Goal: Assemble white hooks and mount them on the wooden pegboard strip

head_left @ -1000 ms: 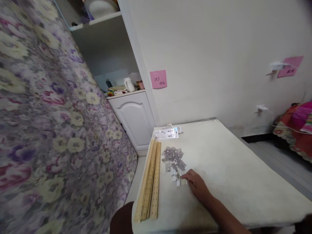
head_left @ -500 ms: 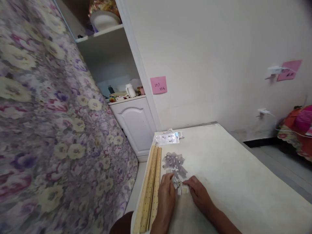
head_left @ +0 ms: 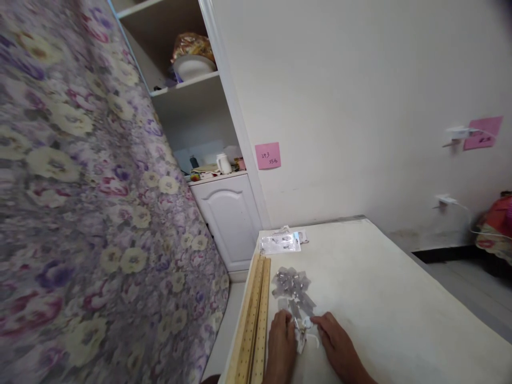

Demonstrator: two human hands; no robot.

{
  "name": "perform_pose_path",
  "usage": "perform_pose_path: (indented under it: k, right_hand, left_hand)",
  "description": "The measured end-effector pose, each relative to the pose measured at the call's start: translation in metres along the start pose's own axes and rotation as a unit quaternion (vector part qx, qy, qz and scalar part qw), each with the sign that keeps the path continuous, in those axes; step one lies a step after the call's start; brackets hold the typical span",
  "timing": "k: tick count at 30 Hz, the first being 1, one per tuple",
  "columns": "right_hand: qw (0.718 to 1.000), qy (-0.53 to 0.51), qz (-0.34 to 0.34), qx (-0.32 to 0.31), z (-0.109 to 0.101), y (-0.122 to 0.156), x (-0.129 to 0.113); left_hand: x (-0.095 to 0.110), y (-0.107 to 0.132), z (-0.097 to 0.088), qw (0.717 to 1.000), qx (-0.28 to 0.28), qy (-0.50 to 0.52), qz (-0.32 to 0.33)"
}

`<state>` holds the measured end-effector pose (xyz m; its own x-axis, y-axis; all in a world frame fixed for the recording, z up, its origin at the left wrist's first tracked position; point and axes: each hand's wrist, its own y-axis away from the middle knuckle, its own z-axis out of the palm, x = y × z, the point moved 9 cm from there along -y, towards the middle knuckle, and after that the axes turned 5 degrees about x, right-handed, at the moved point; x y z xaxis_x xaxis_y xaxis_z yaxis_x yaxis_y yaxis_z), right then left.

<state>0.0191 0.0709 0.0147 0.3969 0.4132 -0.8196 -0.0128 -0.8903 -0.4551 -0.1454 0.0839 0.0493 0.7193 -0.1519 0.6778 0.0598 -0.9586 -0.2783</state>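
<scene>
White, small and loosely bunched, the little pieces (head_left: 300, 342) lie on the pale table (head_left: 384, 298) right between my two hands, at the near end of a pile of grey packets (head_left: 291, 282). My left hand (head_left: 280, 341) is at their left side, fingers curled and close together; whether it pinches anything I cannot tell, since the fingertips are partly hidden. My right hand (head_left: 336, 344) comes in from the other side, narrow, with the forefinger reaching to a white bit (head_left: 308, 322) at the edge of the bunch; I cannot tell if it grips or only touches.

These pieces look very light, probably thin plastic or paper, so I expect them to slide easily and bend under a hard squeeze. Fingertips suit them best: a soft pinch at an outer edge, with the other hand steadying the bunch. The packets seem thin and slick too, better taken by a corner. Perforated wooden strips (head_left: 262, 314) run along the table to my left, just beside my left hand.
</scene>
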Motion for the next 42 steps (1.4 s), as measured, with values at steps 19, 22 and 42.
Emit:
perform_pose_path:
  k: [19,22,42]
  right_hand:
    - [1.0,-0.008,0.011,0.015,-0.005,-0.002,-0.003]
    - [1.0,-0.008,0.008,0.026,-0.007,-0.002,-0.003]
    - [0.996,0.013,0.056,-0.065,0.016,0.005,0.027]
  left_hand:
    - [-0.022,-0.001,-0.003,0.999,-0.017,0.032,-0.019]
    - [-0.021,-0.001,-0.003,0.999,0.0,0.037,-0.02]
    - [-0.02,0.028,-0.009,0.993,0.099,0.069,-0.013]
